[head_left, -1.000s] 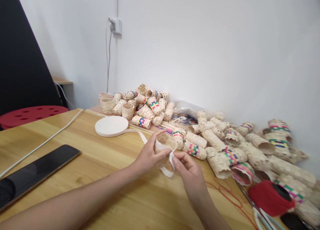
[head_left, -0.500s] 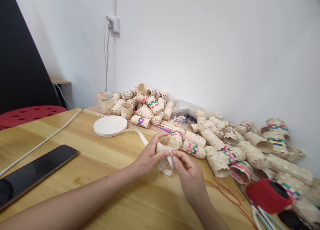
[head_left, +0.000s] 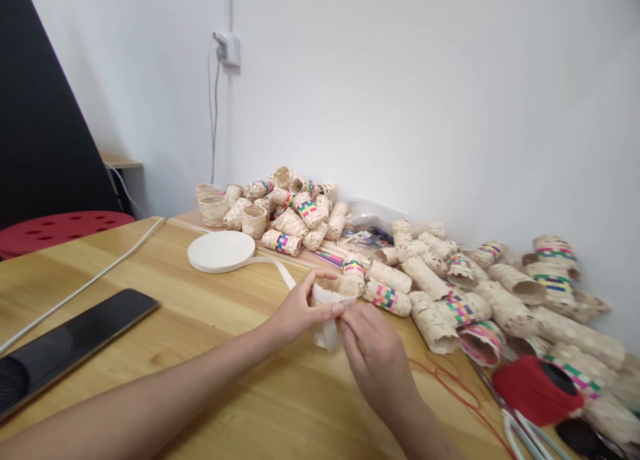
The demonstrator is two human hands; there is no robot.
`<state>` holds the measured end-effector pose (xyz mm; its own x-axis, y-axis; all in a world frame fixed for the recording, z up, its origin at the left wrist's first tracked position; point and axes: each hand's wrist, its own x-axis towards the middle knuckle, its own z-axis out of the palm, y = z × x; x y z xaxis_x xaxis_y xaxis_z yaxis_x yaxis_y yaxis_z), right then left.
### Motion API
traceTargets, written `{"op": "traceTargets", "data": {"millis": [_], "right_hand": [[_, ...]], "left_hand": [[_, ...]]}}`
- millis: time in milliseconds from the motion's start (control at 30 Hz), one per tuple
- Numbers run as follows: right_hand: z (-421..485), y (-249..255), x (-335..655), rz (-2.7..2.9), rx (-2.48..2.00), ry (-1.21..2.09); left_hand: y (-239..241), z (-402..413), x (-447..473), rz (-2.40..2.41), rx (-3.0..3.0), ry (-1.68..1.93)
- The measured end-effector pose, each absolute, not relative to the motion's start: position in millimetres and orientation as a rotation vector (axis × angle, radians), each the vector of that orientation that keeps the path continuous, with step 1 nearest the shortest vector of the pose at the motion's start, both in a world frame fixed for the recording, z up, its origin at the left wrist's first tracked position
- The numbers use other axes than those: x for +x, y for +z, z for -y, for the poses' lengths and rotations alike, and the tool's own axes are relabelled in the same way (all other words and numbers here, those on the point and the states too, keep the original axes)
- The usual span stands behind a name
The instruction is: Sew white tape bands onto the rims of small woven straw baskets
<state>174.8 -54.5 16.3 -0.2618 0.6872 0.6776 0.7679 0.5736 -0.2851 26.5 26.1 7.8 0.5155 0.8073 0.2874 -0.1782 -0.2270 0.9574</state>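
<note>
My left hand (head_left: 306,308) is closed round a small pale woven basket (head_left: 341,286), thumb at the near side of its rim. A white ribbon (head_left: 331,335) runs along that rim, and a loose length hangs down the basket's front. On the far side the ribbon leads back to a flat white roll (head_left: 221,251) lying on the table. My right hand (head_left: 374,343) is pinched at the near right of the rim, on the ribbon beside my left thumb. Its fingertips are partly hidden, so anything smaller between them cannot be seen.
Many woven tubes (head_left: 390,278), plain and colour-banded, are heaped along the wall. At right lie a red thread spool (head_left: 537,390), loose red thread (head_left: 457,387) and white-handled scissors (head_left: 523,433). A black phone (head_left: 80,343) and a white cable (head_left: 85,283) lie at left.
My right hand has turned palm-down and its fingers have closed in at the rim. The ribbon's loop below the rim now hangs as a straighter tail. My left hand has barely moved.
</note>
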Motion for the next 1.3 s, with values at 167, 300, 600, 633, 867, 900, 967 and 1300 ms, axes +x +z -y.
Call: {"op": "traceTargets", "data": {"millis": [167,300,600,633,867,900,967,1300], "right_hand": [[54,18,175,2.053,-1.13,-0.174],[54,19,176,2.082,-1.106,-0.146],[51,34,200,1.982,-1.163,-0.418],[50,35,202,2.017,-1.17,-0.409],[49,32,201,2.076,-1.117,-0.222],[49,31,201,2.069,-1.124,-0.209],[49,31,202,2.04,-1.154,-0.218],[49,30,198,1.909,-1.257,-0.45]], "left_hand": [[6,-27,28,-0.491,1.376,0.953],[6,-27,28,-0.5,1.35,0.949],[6,-25,27,-0.521,1.627,0.934],[6,-25,26,-0.513,1.666,0.956],[9,-26,24,-0.479,1.907,1.059],[9,-26,24,-0.479,1.928,1.086],[11,-26,22,-0.499,1.968,1.208],[14,-6,27,-0.719,2.249,1.289]]}}
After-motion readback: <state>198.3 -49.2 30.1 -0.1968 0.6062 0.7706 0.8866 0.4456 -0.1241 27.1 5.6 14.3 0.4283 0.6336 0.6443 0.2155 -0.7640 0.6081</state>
